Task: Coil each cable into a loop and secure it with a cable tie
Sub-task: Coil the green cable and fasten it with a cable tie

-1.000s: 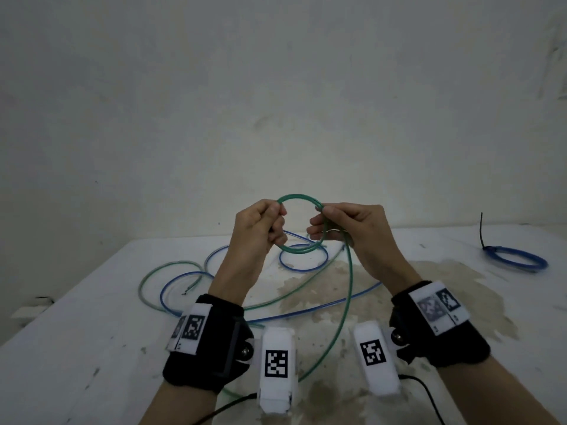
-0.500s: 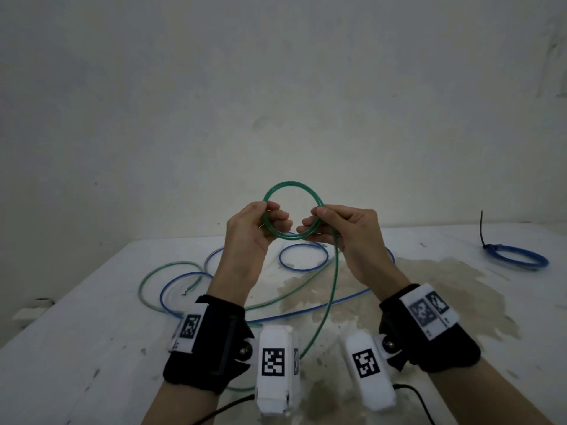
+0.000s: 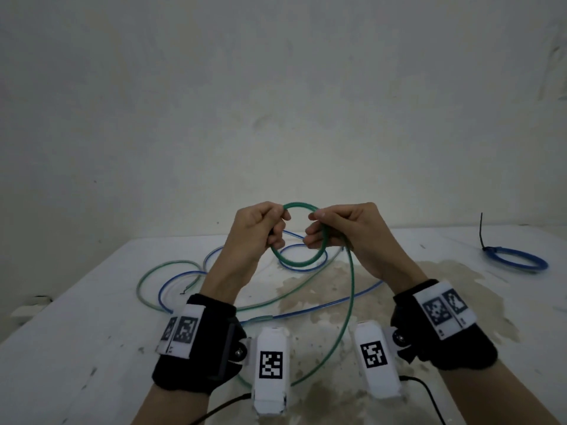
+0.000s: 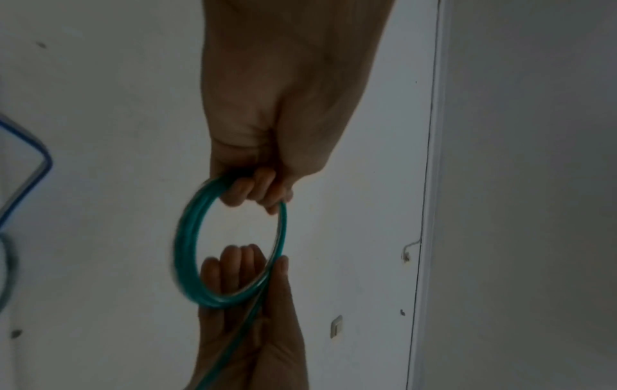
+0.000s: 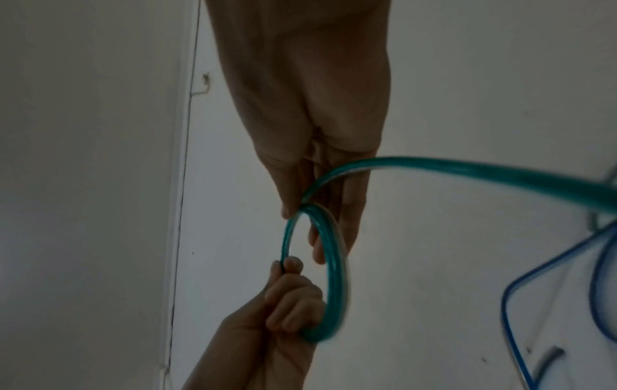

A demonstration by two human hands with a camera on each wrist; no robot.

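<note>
Left hand (image 3: 259,233) grips the left side of the green cable (image 3: 299,260) coil w/ curled fingers; right hand (image 3: 343,230) pinches the coil's right side betw. thumb & fingers, both held up above the bench (image 3: 92,317). Coil is a small multi-turn ring, blurred in wrist views so turn count unclear; its loose tail drops from right hand to bench, partly hidden behind wrist cams. Farther out: loose blue cable (image 3: 306,312) sprawled on bench, tied blue coil (image 3: 515,259) far right.
</note>
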